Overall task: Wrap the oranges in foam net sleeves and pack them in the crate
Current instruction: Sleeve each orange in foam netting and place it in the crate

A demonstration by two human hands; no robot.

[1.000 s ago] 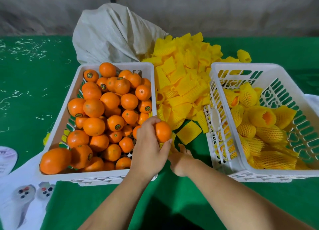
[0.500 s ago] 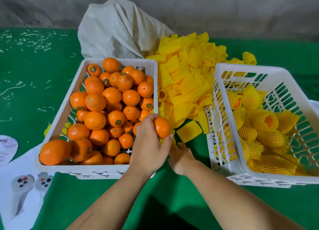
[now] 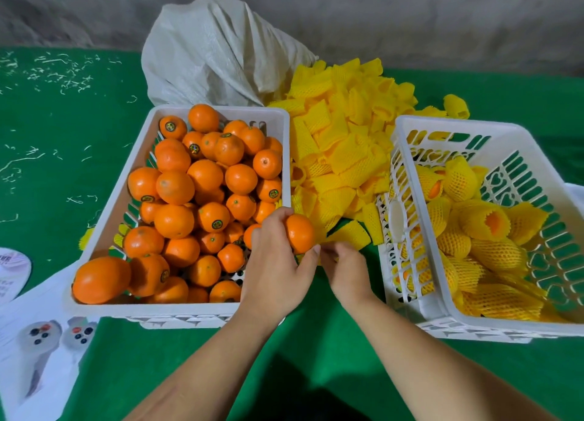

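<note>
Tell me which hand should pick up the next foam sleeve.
The right hand, probably. The left hand already grips a bare orange, while the right is beside it, nearest the loose foam sleeves between the crates. Whether it already pinches one cannot be told.

Orange [image 3: 299, 233] in left hand [image 3: 278, 262]

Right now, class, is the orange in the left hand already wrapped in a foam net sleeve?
No, the orange held by the left hand shows bare peel.
</note>
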